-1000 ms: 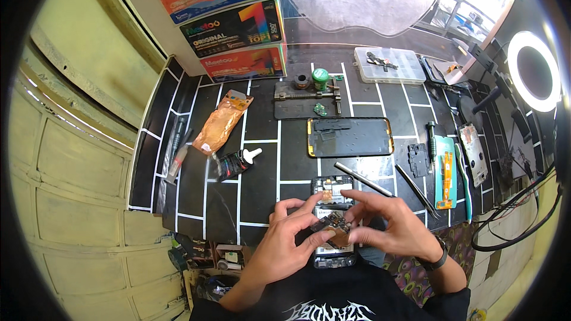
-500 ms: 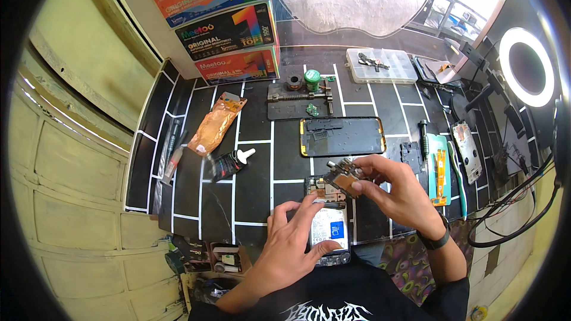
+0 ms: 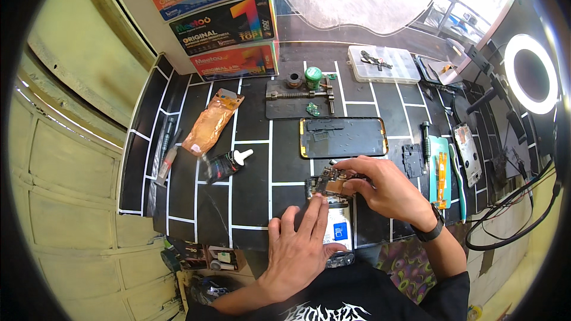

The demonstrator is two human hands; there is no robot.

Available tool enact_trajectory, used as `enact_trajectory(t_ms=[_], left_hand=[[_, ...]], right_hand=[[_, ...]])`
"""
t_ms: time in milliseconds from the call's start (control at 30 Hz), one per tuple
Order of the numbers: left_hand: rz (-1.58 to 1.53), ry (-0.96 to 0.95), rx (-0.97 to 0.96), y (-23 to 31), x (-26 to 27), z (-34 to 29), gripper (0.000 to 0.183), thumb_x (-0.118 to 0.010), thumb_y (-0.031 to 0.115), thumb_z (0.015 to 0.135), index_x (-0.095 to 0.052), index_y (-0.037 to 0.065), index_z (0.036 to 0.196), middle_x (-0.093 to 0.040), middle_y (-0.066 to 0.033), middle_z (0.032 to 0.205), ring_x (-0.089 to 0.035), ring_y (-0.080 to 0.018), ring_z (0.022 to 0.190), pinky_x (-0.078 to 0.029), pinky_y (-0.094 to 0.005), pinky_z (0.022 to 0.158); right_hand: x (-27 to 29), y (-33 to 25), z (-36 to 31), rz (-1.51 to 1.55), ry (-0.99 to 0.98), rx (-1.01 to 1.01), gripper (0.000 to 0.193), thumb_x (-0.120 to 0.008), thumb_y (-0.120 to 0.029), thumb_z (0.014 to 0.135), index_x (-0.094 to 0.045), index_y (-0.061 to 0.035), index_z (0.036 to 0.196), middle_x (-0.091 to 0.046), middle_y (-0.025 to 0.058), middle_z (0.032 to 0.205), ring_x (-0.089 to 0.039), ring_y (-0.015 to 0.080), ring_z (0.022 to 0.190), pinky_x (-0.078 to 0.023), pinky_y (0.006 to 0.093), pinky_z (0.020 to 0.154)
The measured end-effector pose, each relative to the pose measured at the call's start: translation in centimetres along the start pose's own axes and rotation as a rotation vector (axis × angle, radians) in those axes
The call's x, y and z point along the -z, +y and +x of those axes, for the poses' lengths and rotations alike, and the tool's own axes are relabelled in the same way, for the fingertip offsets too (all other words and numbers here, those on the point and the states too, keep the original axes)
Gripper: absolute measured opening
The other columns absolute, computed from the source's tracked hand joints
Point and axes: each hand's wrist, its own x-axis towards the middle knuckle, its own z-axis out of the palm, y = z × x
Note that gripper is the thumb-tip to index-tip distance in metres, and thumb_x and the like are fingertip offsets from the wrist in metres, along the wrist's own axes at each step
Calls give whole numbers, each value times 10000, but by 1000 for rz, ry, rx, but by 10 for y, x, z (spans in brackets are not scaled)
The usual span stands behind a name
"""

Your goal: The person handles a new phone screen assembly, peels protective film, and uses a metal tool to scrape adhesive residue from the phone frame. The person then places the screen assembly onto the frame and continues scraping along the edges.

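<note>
A phone with its back off lies near the table's front edge, its white battery (image 3: pixel 338 227) partly covered by my left hand. My left hand (image 3: pixel 295 249) rests over the phone with fingers stretched out and thumb by the battery's lower right. Above the phone's upper end, my right hand (image 3: pixel 389 190) pinches a small circuit board (image 3: pixel 334 183) with a copper-coloured patch. The board is tilted and hides much of the phone's upper part. My left fingertips are close to the board's lower edge; whether they touch it cannot be told.
Beyond lies a dark phone panel (image 3: pixel 344 137), with a board holder (image 3: pixel 285 101) and green jar (image 3: pixel 313 75) behind. A black bottle (image 3: pixel 223 167) and copper-coloured sheet (image 3: pixel 213 122) are left. Right are a screwdriver (image 3: pixel 426 141), flex cables (image 3: pixel 441 173) and a ring light (image 3: pixel 531 74).
My right hand has brought the circuit board left and lower, over the phone's upper end. The left hand has shifted slightly and its fingers reach nearer to the board.
</note>
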Motion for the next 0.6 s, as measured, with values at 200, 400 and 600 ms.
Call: enact_trajectory(t_ms=[200, 400, 600], left_hand=[[11, -47, 29, 2, 3, 3, 839, -763, 493, 847, -498, 10, 1479, -424, -89, 1559, -399, -353, 1222, -335, -489, 998], [3, -41, 33, 4, 6, 5, 764, -710, 494, 907, -500, 13, 1462, -416, -150, 1483, -396, -352, 1221, -337, -491, 996], [-3, -52, 32, 5, 7, 6, 715, -696, 479, 930, -511, 20, 1447, -406, -160, 1424, -390, -367, 1227, -339, -504, 1000]], right_hand=[[-2, 0, 2, 14, 27, 6, 306, -646, -44, 923, -655, 43, 1216, -696, 273, 1101, -658, 464, 1053, -530, 476, 884], [0, -3, -1, 43, 55, -20, 310, -645, -32, 918, -656, 43, 1219, -700, 279, 1076, -662, 469, 1035, -534, 475, 869], [-5, 1, 0, 65, 52, 11, 271, -659, -17, 908, -653, 33, 1174, -712, 252, 1044, -687, 435, 992, -542, 463, 837]])
